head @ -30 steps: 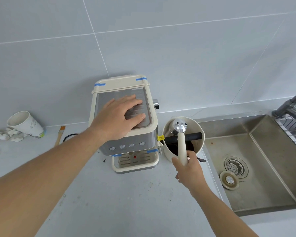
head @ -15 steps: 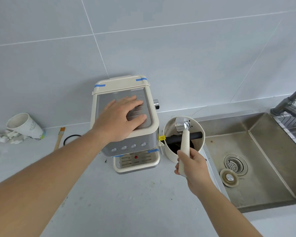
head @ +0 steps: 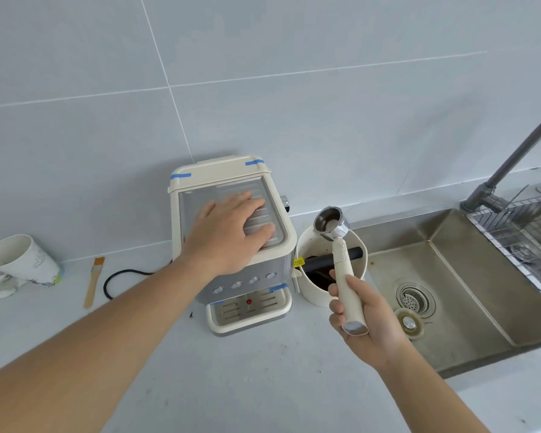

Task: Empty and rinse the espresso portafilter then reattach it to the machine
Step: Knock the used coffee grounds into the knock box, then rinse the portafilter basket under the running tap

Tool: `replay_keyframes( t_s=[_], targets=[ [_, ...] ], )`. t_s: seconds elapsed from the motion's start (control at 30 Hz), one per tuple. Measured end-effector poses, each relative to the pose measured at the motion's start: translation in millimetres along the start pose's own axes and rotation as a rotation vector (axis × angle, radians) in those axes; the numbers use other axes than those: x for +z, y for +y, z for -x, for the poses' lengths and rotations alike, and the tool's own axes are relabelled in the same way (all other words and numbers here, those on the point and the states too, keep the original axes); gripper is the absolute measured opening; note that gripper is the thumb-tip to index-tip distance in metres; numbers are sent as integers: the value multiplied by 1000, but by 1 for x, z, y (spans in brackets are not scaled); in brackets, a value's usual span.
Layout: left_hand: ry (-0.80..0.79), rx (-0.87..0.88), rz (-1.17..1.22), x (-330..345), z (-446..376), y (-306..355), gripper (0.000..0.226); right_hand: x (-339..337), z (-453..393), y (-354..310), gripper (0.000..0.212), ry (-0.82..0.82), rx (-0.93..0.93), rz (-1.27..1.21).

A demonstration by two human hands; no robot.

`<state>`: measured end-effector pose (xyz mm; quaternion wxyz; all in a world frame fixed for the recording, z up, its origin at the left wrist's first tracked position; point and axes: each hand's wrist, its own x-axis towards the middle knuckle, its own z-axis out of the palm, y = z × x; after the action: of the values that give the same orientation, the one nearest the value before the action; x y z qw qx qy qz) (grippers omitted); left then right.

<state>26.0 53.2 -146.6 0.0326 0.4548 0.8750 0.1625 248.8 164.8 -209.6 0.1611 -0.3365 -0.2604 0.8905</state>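
Note:
My right hand (head: 361, 320) grips the cream handle of the portafilter (head: 333, 228), holding it raised above the cream knock box (head: 313, 295). The steel basket faces up and towards me, with dark coffee residue smeared inside. The knock box stands just right of the espresso machine (head: 231, 267) and has a black bar across it and dark grounds inside. My left hand (head: 231, 228) lies flat, fingers spread, on the machine's metal top.
A steel sink (head: 450, 276) with drain strainer (head: 414, 300), loose plug (head: 408, 323), grey faucet (head: 509, 164) and wire rack (head: 525, 226) lies to the right. On the counter at left are a tipped paper cup (head: 19, 260), a small brush (head: 93, 281) and a black cable (head: 119, 278).
My right hand has lifted the portafilter out of the knock box and turned it over, so the basket opening now faces up. My left hand stays on the machine.

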Motion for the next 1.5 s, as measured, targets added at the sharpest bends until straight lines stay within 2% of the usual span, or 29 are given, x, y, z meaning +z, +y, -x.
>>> replay_keyframes(
  t_s=[0.33, 0.53, 0.7, 0.83, 0.93, 1.07, 1.17, 1.27, 1.4, 1.5],
  targets=[
    [0, 3, -14, -1, 2, 3, 56, -1, 6, -17, 34, -86, 1, -49],
    [-28, -41, -4, -2, 0, 1, 58, -22, 12, -48, 41, -159, 11, 47],
    [-41, -137, 26, -5, 1, 16, 50, -47, 17, -89, 41, -219, 66, 133],
    [108, -260, 162, -4, 5, 56, 14, -66, 16, -120, 41, -264, 81, 148],
    [194, -281, 310, 7, 9, 111, 12, -83, 13, -140, 42, -288, 99, 167],
    [179, -258, 598, 37, 8, 184, 9, -102, 15, -163, 44, -290, 108, 227],
    [115, -343, 877, 66, -7, 229, 14, -117, 20, -183, 46, -287, 90, 261],
    [8, -461, 1049, 96, -26, 265, 13, -132, 23, -199, 50, -281, 76, 283],
    [-119, -568, 1168, 128, -49, 303, 24, -151, 25, -216, 49, -279, 62, 309],
    [-203, -586, 1198, 143, -64, 325, 31, -169, 21, -226, 47, -273, 54, 325]
  ],
)
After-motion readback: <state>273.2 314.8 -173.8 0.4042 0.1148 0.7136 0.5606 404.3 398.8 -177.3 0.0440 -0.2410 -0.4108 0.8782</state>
